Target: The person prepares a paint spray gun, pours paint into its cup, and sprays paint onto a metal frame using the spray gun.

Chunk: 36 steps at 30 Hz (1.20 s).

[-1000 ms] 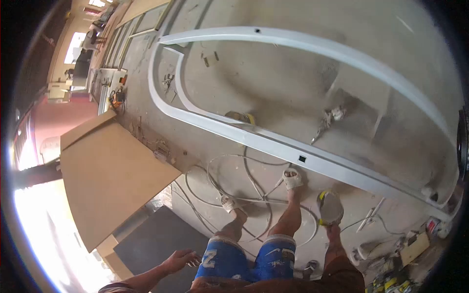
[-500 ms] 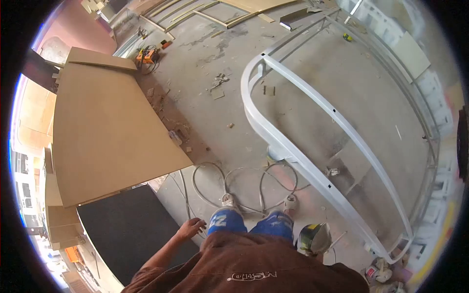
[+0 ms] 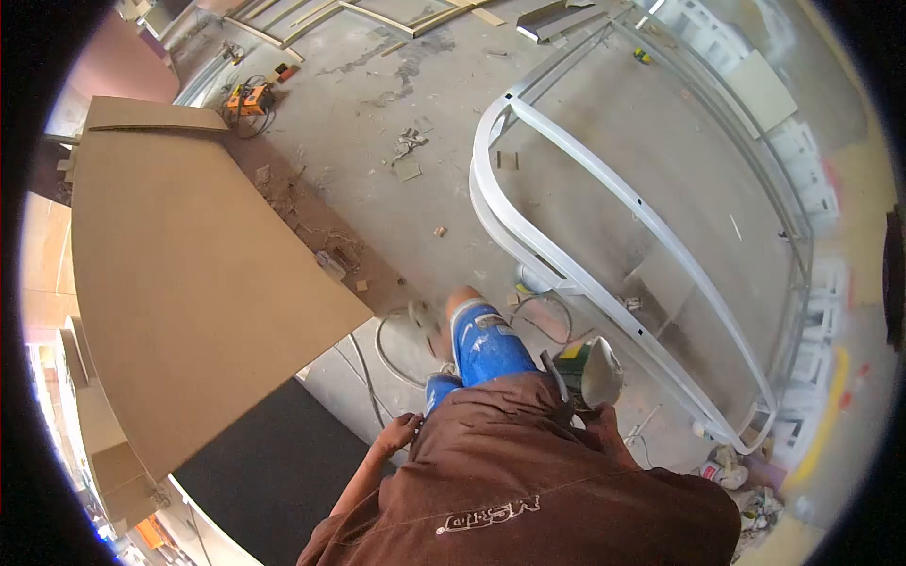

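Observation:
My left hand point(image 3: 401, 432) hangs beside the brown shirt point(image 3: 528, 462), its fingers loosely bent with nothing seen in them. Close below it lies a black panel point(image 3: 274, 472). My right hand point(image 3: 604, 426) is closed at the lower side of a paint-smeared green and white container point(image 3: 596, 373), mostly hidden behind it and the shirt. A grey curved piece point(image 3: 557, 379) stands beside the container; whether it is joined to it I cannot tell. To the right is a white-coated curved metal frame point(image 3: 590, 288), apart from both hands.
A large tan board point(image 3: 208, 274) fills the left side. A looped hose point(image 3: 387, 354) lies on the floor by my legs. An orange machine point(image 3: 250, 99) stands at the back left, with wooden framing point(image 3: 330, 14) beyond. Scraps point(image 3: 411, 146) litter the concrete.
My body has turned and one leg has swung forward, with a foot blurred. My left hand has moved closer to the shirt. The container has come higher, showing more of my right hand.

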Each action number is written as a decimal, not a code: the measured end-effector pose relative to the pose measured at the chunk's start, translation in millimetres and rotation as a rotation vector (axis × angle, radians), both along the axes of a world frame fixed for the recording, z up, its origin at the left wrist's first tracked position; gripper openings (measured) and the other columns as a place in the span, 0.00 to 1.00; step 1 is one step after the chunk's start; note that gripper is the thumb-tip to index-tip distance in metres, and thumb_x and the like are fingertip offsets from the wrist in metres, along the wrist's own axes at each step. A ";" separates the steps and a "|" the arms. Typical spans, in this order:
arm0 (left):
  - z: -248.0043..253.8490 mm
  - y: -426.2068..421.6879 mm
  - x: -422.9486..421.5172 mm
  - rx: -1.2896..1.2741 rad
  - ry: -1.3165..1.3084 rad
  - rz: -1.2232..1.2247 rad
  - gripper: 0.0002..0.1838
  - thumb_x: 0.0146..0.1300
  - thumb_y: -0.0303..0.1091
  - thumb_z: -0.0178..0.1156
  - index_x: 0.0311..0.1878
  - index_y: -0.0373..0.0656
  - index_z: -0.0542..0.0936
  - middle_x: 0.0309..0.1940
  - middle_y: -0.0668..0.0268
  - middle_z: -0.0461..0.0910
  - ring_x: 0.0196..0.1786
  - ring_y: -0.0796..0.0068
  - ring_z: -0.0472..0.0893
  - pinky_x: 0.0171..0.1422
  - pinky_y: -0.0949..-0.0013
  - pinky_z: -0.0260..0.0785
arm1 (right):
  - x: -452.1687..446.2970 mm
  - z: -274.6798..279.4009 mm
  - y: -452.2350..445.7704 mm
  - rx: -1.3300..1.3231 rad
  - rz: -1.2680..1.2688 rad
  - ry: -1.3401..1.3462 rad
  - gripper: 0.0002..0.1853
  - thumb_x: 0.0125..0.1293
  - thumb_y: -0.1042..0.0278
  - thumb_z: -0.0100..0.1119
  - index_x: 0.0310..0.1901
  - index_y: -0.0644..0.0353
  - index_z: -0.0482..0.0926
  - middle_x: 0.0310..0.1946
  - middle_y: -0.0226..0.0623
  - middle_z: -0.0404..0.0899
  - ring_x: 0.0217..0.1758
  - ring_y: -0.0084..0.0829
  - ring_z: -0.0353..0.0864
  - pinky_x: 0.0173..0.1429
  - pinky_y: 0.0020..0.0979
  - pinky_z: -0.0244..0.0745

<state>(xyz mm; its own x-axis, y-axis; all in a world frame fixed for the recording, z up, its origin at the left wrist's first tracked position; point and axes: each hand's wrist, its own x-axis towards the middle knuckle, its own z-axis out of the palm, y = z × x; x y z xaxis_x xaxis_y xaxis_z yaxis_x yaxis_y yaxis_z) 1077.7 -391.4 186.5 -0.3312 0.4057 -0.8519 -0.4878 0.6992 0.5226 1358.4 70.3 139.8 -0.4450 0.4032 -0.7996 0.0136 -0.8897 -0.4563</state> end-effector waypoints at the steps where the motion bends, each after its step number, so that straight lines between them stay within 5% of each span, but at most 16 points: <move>1: -0.8 0.9 -12.3 -0.007 0.051 -0.046 0.27 0.72 0.51 0.47 0.55 0.35 0.78 0.47 0.55 0.83 0.44 0.65 0.81 0.51 0.64 0.72 | -17.7 1.6 -2.8 -0.017 0.019 0.011 0.27 0.65 0.63 0.41 0.63 0.71 0.65 0.60 0.54 0.70 0.63 0.51 0.71 0.68 0.61 0.63; 5: -25.9 -13.5 -70.0 -0.003 -0.018 -0.037 0.28 0.70 0.51 0.46 0.59 0.36 0.75 0.51 0.53 0.81 0.53 0.61 0.79 0.61 0.63 0.69 | -140.9 56.0 -27.3 -0.125 0.048 -0.116 0.24 0.62 0.68 0.42 0.57 0.76 0.69 0.57 0.59 0.72 0.60 0.55 0.73 0.70 0.54 0.65; 8: -98.1 -41.1 -116.3 0.735 0.646 -0.325 0.30 0.70 0.52 0.47 0.66 0.37 0.69 0.61 0.52 0.73 0.63 0.60 0.73 0.69 0.62 0.62 | -219.4 55.2 -20.7 -0.113 0.026 -0.138 0.25 0.58 0.71 0.43 0.56 0.77 0.68 0.55 0.59 0.73 0.57 0.54 0.76 0.67 0.52 0.70; 11: -101.4 -16.0 -193.9 0.375 -0.622 0.589 0.36 0.69 0.55 0.49 0.70 0.38 0.62 0.68 0.52 0.66 0.70 0.57 0.65 0.74 0.61 0.55 | -300.5 56.0 -12.3 -0.029 -0.037 -0.141 0.25 0.56 0.71 0.45 0.55 0.77 0.67 0.51 0.57 0.74 0.56 0.54 0.77 0.65 0.52 0.73; 12: -1.5 32.3 -265.3 0.374 -0.469 0.507 0.36 0.69 0.57 0.49 0.70 0.38 0.63 0.68 0.52 0.65 0.71 0.58 0.63 0.75 0.60 0.53 | -313.2 45.0 -1.1 -0.055 -0.091 -0.232 0.25 0.55 0.72 0.46 0.55 0.77 0.67 0.51 0.57 0.75 0.56 0.53 0.77 0.65 0.52 0.73; 14: -17.6 20.8 -325.7 0.084 -0.117 0.254 0.35 0.71 0.55 0.49 0.70 0.39 0.63 0.68 0.52 0.66 0.70 0.60 0.64 0.74 0.61 0.54 | -338.1 34.8 15.3 -0.022 -0.124 -0.286 0.21 0.53 0.75 0.46 0.50 0.76 0.68 0.48 0.54 0.75 0.54 0.53 0.77 0.63 0.53 0.75; 16: -47.9 11.2 -398.4 -0.068 0.097 0.137 0.34 0.71 0.55 0.49 0.70 0.40 0.63 0.66 0.52 0.68 0.67 0.62 0.69 0.72 0.62 0.58 | -357.8 11.7 42.6 0.479 0.308 -0.302 0.19 0.53 0.76 0.47 0.48 0.75 0.68 0.47 0.53 0.75 0.54 0.53 0.77 0.62 0.53 0.76; 18: -11.5 30.6 -471.1 -0.048 0.173 0.229 0.36 0.70 0.58 0.48 0.70 0.40 0.64 0.65 0.51 0.70 0.65 0.61 0.71 0.70 0.62 0.61 | -473.4 102.1 37.6 0.032 -0.168 -0.265 0.15 0.54 0.75 0.49 0.44 0.71 0.69 0.46 0.50 0.75 0.53 0.53 0.78 0.60 0.56 0.77; 20: -12.8 48.5 -534.5 0.043 0.306 0.296 0.42 0.68 0.66 0.44 0.69 0.36 0.64 0.62 0.50 0.72 0.63 0.60 0.72 0.68 0.62 0.63 | -519.9 107.0 52.2 0.062 -0.185 -0.241 0.14 0.54 0.74 0.49 0.43 0.70 0.69 0.45 0.50 0.75 0.52 0.53 0.78 0.59 0.58 0.77; 23: -49.5 58.7 -598.9 0.156 -0.074 0.540 0.45 0.68 0.69 0.41 0.66 0.31 0.68 0.62 0.49 0.71 0.63 0.61 0.72 0.67 0.61 0.63 | -585.0 112.1 68.9 0.073 -0.247 -0.212 0.14 0.57 0.73 0.48 0.44 0.70 0.69 0.45 0.51 0.75 0.52 0.53 0.78 0.60 0.57 0.76; 26: -102.5 80.8 -677.3 -0.120 -0.032 0.187 0.47 0.67 0.71 0.39 0.64 0.30 0.70 0.62 0.47 0.72 0.63 0.59 0.72 0.67 0.60 0.64 | -657.0 111.1 90.2 -0.007 -0.241 -0.018 0.19 0.62 0.71 0.44 0.52 0.73 0.70 0.50 0.55 0.76 0.56 0.53 0.77 0.64 0.51 0.75; 27: -124.6 91.4 -705.7 -0.206 -0.014 0.064 0.47 0.66 0.71 0.38 0.63 0.29 0.70 0.62 0.47 0.72 0.63 0.58 0.72 0.66 0.60 0.64 | -669.4 89.9 102.7 0.163 -0.142 -0.022 0.20 0.62 0.72 0.43 0.53 0.73 0.70 0.51 0.56 0.75 0.57 0.53 0.76 0.64 0.51 0.75; 30: -227.0 93.2 -804.8 -0.102 -0.109 0.038 0.38 0.72 0.62 0.39 0.61 0.32 0.72 0.54 0.54 0.78 0.55 0.55 0.76 0.58 0.56 0.71 | -721.4 64.5 119.1 0.366 -0.062 -0.034 0.19 0.65 0.72 0.42 0.54 0.75 0.70 0.53 0.58 0.75 0.59 0.52 0.76 0.65 0.50 0.74; 34: -190.6 142.1 -955.5 -0.015 0.202 -0.377 0.35 0.70 0.62 0.45 0.50 0.31 0.77 0.42 0.51 0.81 0.44 0.57 0.81 0.48 0.59 0.75 | -843.8 141.6 125.7 0.043 -0.531 0.024 0.18 0.71 0.69 0.43 0.55 0.76 0.70 0.55 0.56 0.74 0.61 0.51 0.74 0.66 0.49 0.74; 36: -163.6 187.4 -1006.0 0.010 0.265 -0.437 0.33 0.69 0.60 0.49 0.45 0.31 0.79 0.36 0.50 0.82 0.38 0.58 0.83 0.41 0.60 0.76 | -872.6 147.9 138.9 0.119 -0.541 0.067 0.18 0.70 0.70 0.43 0.56 0.76 0.69 0.56 0.57 0.74 0.62 0.51 0.74 0.67 0.50 0.73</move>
